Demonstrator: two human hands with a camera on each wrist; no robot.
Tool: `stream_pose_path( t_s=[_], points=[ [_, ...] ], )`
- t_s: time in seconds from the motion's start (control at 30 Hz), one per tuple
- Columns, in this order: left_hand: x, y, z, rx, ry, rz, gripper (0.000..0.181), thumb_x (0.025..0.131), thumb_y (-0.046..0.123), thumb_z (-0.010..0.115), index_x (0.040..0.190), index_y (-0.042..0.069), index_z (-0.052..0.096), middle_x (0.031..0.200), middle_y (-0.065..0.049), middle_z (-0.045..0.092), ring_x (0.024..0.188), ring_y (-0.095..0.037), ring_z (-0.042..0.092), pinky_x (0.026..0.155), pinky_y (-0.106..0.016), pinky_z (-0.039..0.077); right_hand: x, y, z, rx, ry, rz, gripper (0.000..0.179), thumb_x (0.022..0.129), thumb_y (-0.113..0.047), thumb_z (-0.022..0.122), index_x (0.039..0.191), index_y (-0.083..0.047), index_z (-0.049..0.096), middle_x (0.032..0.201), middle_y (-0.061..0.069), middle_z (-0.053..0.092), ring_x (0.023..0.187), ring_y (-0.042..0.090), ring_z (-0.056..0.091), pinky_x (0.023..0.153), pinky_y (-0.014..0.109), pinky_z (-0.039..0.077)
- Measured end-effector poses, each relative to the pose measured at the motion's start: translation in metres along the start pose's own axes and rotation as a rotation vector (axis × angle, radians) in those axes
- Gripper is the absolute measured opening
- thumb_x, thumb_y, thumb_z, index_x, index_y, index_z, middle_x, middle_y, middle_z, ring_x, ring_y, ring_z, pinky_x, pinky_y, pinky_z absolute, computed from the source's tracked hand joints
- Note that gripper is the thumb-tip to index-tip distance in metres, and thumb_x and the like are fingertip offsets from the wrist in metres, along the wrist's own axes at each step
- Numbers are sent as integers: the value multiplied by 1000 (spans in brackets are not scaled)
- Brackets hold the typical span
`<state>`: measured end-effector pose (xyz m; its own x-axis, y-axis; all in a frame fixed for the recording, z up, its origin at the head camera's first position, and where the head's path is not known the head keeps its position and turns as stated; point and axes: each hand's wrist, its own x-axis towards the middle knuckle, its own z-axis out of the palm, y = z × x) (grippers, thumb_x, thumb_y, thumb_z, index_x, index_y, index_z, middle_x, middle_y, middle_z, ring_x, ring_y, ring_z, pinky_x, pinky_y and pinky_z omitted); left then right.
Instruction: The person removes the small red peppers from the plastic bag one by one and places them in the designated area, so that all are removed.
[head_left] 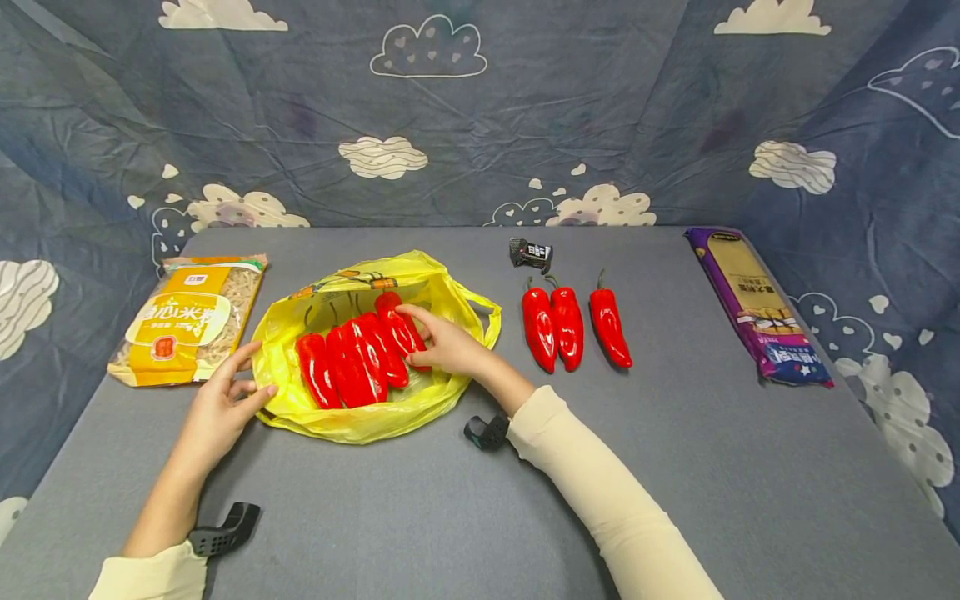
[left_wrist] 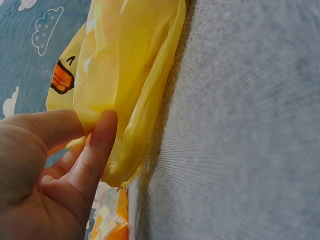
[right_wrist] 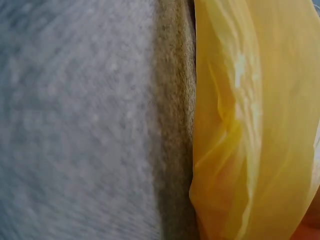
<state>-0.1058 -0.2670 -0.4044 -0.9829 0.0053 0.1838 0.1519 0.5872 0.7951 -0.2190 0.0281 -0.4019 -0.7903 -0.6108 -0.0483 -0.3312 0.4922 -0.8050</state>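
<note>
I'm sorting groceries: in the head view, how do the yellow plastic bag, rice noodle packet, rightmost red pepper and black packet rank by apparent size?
1. Yellow plastic bag
2. Rice noodle packet
3. Rightmost red pepper
4. Black packet

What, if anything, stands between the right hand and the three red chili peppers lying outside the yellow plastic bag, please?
The right side and handle of the yellow plastic bag lie between the right hand and the three red chili peppers; beyond the handle, nothing visible blocks the way.
</note>
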Motion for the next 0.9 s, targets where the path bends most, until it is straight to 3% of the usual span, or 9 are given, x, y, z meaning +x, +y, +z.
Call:
stream_pose_path(
  t_s=[0.23,0.47,0.57,0.73,0.9],
  points=[
    [0,-1,-1,20,2,-6,64,82,3,64,137,3,32,116,-25,39,73,6,46,50,-15,39,-1,-5,1,-110,15,19,73,76,-18,72,138,-19,34,84,8,54,55,10,40,55,23,36],
    [1,0,0,-7,3,19,63,81,-1,63,136,1,33,112,-22,39,72,5,47,48,-16,37,-5,-6,1,-141,30,2,65,75,-6,64,135,-15,41,83,7,54,57,14,49,52,24,43],
    [1,0,0,-4,3,24,63,82,-1,63,136,1,33,112,-23,40,72,6,47,48,-16,37,-8,-7,0,-140,56,3,58,76,-6,62,131,-14,46,89,6,57,65,14,51,54,22,42],
    [1,1,0,4,5,25,63,82,0,63,136,1,33,113,-24,40,72,6,47,48,-16,37,-16,-3,-3,-7,117,27,45,79,-5,61,123,-11,56,93,9,63,75,13,55,56,21,44],
    [0,0,0,-5,4,31,62,82,0,63,136,1,33,113,-24,40,72,6,47,49,-15,38,-28,3,-8,263,162,66,39,80,-1,60,119,-4,59,88,13,64,75,16,59,61,26,49]
  ],
)
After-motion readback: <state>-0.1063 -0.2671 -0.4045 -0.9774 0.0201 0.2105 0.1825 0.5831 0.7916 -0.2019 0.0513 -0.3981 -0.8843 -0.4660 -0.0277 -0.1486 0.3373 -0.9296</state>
